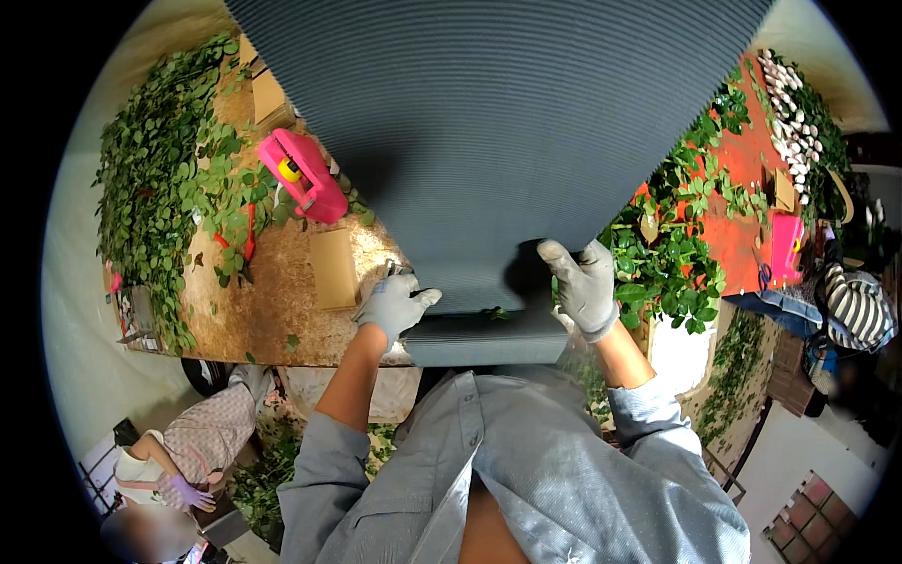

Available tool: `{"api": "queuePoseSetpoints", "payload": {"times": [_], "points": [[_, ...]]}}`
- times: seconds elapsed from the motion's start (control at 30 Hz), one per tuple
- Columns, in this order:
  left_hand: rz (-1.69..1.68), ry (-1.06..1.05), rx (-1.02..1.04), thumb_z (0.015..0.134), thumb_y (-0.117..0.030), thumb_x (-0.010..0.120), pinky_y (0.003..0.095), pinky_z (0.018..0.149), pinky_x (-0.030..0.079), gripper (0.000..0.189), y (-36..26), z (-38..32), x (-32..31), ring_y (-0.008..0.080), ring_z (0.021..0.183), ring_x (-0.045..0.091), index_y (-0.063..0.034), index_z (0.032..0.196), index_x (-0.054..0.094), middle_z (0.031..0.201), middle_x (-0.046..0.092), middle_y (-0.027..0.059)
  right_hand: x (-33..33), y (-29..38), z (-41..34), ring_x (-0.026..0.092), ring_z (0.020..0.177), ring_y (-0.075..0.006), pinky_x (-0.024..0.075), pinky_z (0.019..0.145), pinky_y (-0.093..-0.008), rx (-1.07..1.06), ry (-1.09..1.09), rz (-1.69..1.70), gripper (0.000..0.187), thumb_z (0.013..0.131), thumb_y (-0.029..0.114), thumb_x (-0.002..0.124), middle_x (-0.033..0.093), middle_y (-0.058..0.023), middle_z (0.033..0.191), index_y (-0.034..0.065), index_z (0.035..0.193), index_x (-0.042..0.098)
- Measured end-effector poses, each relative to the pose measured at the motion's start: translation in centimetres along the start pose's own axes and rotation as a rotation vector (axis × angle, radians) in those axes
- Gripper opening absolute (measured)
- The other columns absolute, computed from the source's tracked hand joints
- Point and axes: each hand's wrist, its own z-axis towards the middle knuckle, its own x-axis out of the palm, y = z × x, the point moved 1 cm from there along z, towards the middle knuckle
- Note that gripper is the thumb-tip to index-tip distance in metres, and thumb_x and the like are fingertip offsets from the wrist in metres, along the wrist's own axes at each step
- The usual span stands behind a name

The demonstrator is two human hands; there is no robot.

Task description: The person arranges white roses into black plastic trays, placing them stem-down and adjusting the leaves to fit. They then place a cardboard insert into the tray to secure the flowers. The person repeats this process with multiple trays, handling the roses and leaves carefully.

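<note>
A large grey corrugated sheet (493,155) spreads from the top of the view down to my waist, wide at the far end and narrower near me. Its near end has a folded strip (486,350), with a small green leaf (497,312) lying by the fold. My left hand (394,303), in a grey work glove, grips the sheet's left edge, thumb on top. On the opposite edge my right hand (581,285), gloved alike, holds the sheet with its fingers partly hidden. Beside my left hand lies a piece of brown cardboard (333,269).
On the wooden table (261,317) are a pink tape dispenser (306,176), red-handled cutters (249,236) and heaped leafy stems (155,190). To the right, a red tabletop (740,243) bears foliage, white flower buds (793,120) and another pink dispenser (786,247). People stand at both sides.
</note>
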Motion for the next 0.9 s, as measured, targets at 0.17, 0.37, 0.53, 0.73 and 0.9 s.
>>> {"api": "queuePoseSetpoints", "payload": {"times": [0.17, 0.37, 0.53, 0.73, 0.9], "points": [[-0.012, -0.024, 0.060, 0.089, -0.045, 0.071, 0.0452, 0.081, 0.050, 0.046, 1.8, 0.0, 1.2, 0.0385, 0.092, 0.066, 0.0005, 0.097, 0.073, 0.094, 0.070, 0.0206, -1.7, 0.3, -0.2, 0.053, 0.059, -0.0129, 0.0445, 0.057, -0.0297, -0.011, -0.042, -0.668, 0.015, 0.093, 0.010, 0.069, 0.066, -0.0073, 0.065, -0.0004, 0.083, 0.072], [0.055, 0.029, -0.023, 0.087, -0.057, 0.066, 0.0470, 0.096, 0.050, 0.051, 1.7, 0.3, 1.7, 0.0395, 0.106, 0.066, -0.0090, 0.102, 0.077, 0.110, 0.071, 0.0200, -3.3, -1.6, 1.2, 0.071, 0.086, -0.0359, 0.0533, 0.074, -0.0405, -0.106, 0.015, -1.148, 0.020, 0.096, 0.018, 0.065, 0.072, -0.0213, 0.094, 0.0024, 0.106, 0.071], [-0.042, -0.046, 0.023, 0.084, -0.056, 0.069, 0.0451, 0.093, 0.051, 0.054, 3.7, 0.9, 3.5, 0.0391, 0.105, 0.067, -0.0041, 0.099, 0.076, 0.107, 0.071, 0.0235, -1.1, -0.9, 2.7, 0.067, 0.089, -0.0450, 0.0524, 0.077, -0.0502, 0.019, -0.006, -1.310, 0.043, 0.099, 0.045, 0.058, 0.072, -0.0231, 0.093, 0.0043, 0.104, 0.071], [-0.073, -0.031, 0.080, 0.084, -0.055, 0.069, 0.0440, 0.094, 0.051, 0.055, 4.1, 2.6, 4.4, 0.0382, 0.106, 0.067, -0.0037, 0.101, 0.075, 0.110, 0.071, 0.0226, 0.3, 0.7, 3.8, 0.067, 0.096, -0.0447, 0.0532, 0.084, -0.0512, 0.228, -0.010, -1.524, 0.060, 0.100, 0.057, 0.047, 0.071, -0.0258, 0.100, 0.0026, 0.103, 0.073], [-0.011, -0.123, 0.121, 0.081, -0.053, 0.072, 0.0447, 0.082, 0.053, 0.050, 4.9, 2.8, 4.5, 0.0356, 0.089, 0.069, -0.0032, 0.086, 0.074, 0.091, 0.071, 0.0220, 6.1, 2.6, 2.5, 0.067, 0.102, -0.0412, 0.0524, 0.091, -0.0468, 0.436, 0.205, -1.446, 0.052, 0.100, 0.049, 0.049, 0.071, -0.0240, 0.105, 0.0029, 0.102, 0.073]]}}
